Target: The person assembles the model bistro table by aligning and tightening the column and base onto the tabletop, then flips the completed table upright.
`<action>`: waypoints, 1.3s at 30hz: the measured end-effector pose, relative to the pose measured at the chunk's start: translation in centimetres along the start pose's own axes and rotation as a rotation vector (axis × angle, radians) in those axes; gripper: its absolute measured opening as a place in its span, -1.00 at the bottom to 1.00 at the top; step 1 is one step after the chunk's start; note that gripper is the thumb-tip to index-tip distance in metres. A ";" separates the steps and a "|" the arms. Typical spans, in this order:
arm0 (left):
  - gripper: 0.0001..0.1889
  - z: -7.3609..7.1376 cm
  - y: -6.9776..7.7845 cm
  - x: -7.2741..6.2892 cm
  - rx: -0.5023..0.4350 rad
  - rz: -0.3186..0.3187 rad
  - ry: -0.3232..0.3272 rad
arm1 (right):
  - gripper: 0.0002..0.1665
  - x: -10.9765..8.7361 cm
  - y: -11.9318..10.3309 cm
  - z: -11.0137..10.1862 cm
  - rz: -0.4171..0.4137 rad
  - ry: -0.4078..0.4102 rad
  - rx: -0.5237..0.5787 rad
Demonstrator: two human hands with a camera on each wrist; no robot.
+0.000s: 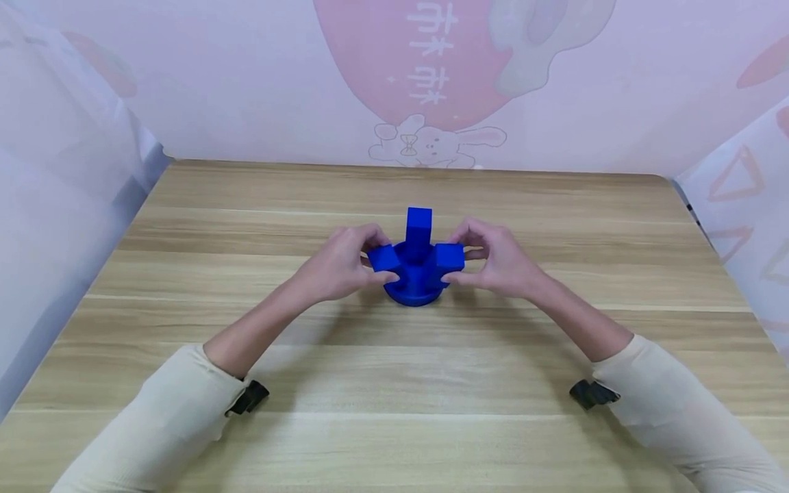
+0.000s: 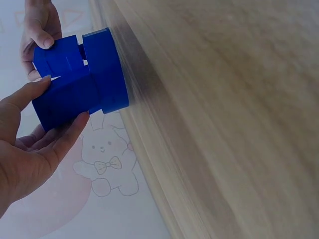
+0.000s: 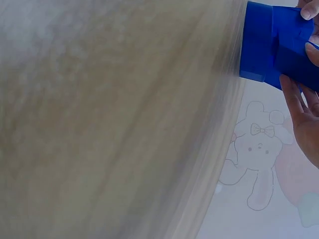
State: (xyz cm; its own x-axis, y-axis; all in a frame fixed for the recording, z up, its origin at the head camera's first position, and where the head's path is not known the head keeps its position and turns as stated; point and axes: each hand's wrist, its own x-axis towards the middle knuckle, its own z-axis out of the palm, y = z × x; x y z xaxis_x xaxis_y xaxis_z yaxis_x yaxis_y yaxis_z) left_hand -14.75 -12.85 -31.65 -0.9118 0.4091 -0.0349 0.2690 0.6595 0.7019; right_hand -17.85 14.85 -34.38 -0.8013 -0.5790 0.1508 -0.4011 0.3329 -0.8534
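A blue piece with a round base [image 1: 414,296] sits on the wooden table, three square-topped blocks standing up from it. My left hand [image 1: 342,263] grips the left block [image 1: 383,258], thumb on the near side and fingers behind. Opposite it, my right hand [image 1: 502,260] holds the right block [image 1: 450,256] between thumb and fingers. Neither hand touches the rear block [image 1: 419,229], the tallest in the head view. In the left wrist view the thumb and fingers of the left hand [image 2: 30,154] span its block. The right wrist view cuts off part of the right hand [image 3: 309,124].
The wood-grained table [image 1: 394,438] extends around the blue piece on all sides. A pale printed backdrop [image 1: 246,82] with a rabbit drawing [image 1: 437,144] rises behind the far edge, and similar sheets hang at both sides. Black wrist cameras [image 1: 248,397] sit at both sleeve cuffs.
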 end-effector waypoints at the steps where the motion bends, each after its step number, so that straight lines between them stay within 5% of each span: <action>1: -0.57 0.0 0.1 0.0 0.007 -0.004 0.002 | -0.45 0.0 0.0 0.0 -0.009 0.004 -0.004; 10: -0.60 0.0 0.1 0.1 0.021 -0.005 0.009 | -0.19 -0.4 -0.6 0.2 -0.207 -0.012 -0.300; 17: -0.60 0.0 0.1 0.1 0.020 -0.008 0.004 | -0.50 0.0 0.1 -0.4 -0.233 -0.129 -0.208; 21: -0.61 0.0 0.1 0.1 0.024 -0.003 0.005 | -0.59 0.1 0.0 0.1 -0.276 -0.066 -0.309; 27: -0.62 -0.1 0.4 0.1 0.031 0.003 0.007 | -0.45 0.3 -0.7 1.3 -0.271 0.017 -0.542; 32: -0.62 0.0 0.3 0.1 0.028 0.006 0.005 | -0.37 0.1 -0.9 0.8 -0.199 -0.023 -0.439; 39: -0.62 -0.1 0.1 0.2 0.016 0.010 0.002 | -0.33 0.2 -0.3 -0.1 -0.259 -0.169 -0.212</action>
State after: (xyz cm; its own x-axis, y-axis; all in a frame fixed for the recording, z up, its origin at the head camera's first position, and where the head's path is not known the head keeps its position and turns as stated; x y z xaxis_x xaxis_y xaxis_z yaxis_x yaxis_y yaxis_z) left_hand -14.95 -12.71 -31.54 -0.9099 0.4141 -0.0265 0.2826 0.6654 0.6909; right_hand -17.94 14.71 -34.03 -0.5841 -0.7728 0.2483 -0.6777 0.2959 -0.6731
